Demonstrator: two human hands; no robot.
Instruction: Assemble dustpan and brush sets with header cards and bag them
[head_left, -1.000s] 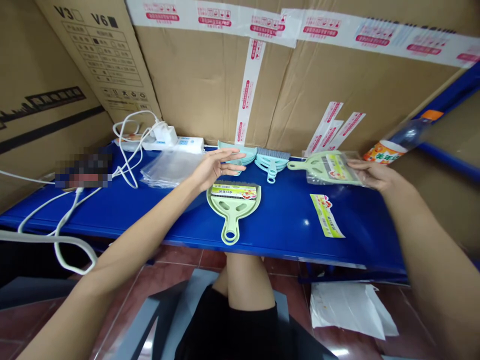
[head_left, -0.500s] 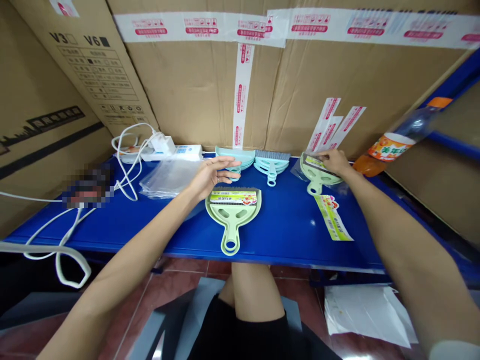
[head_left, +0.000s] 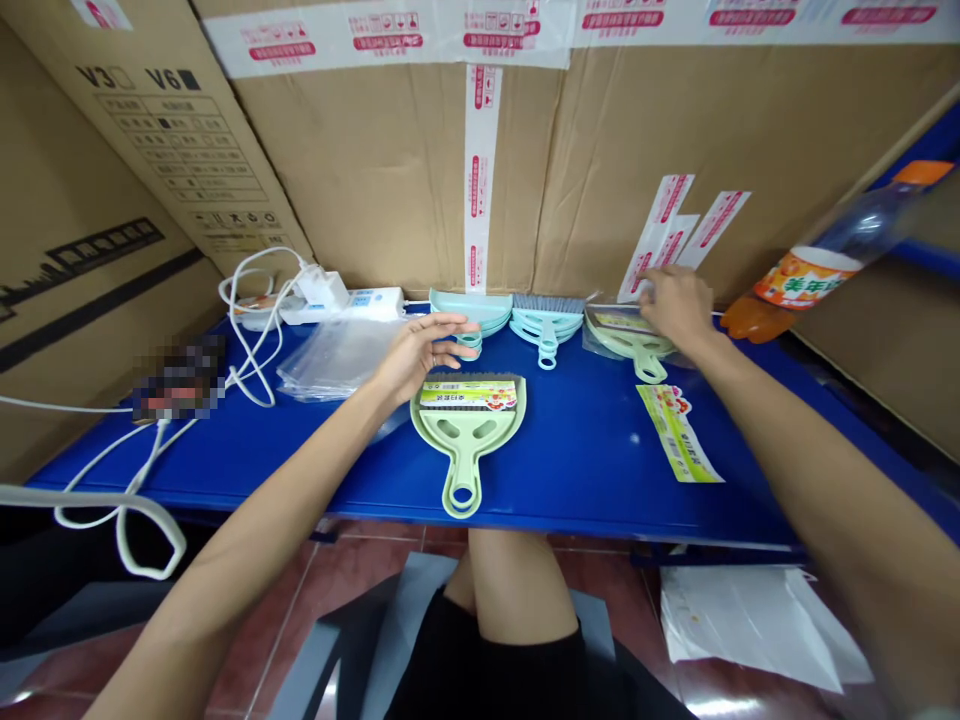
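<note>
My left hand [head_left: 426,352] hovers over the table just behind a light green dustpan and brush set [head_left: 466,440], fingers apart and holding nothing. That set lies flat, handle towards me, with a printed card label [head_left: 469,394] across its brush. At the back right my right hand [head_left: 679,308] has its fingers curled together by the lower ends of tape strips [head_left: 661,240] stuck on the carton. Beside those fingers lies another green dustpan set [head_left: 630,340] in a clear bag. What the fingertips pinch is hidden. A loose card label [head_left: 681,435] rests in front.
Blue dustpans [head_left: 471,310] and blue brushes [head_left: 547,325] are stacked at the back. Clear bags [head_left: 337,355], a power strip [head_left: 375,303] and white cables lie left. An orange drink bottle [head_left: 817,270] leans at right. Large cartons [head_left: 390,180] wall the table's back.
My right hand has moved up and slightly right towards the tape strips. The bagged dustpan set lies flatter, its handle turned rightward. My left hand stays put.
</note>
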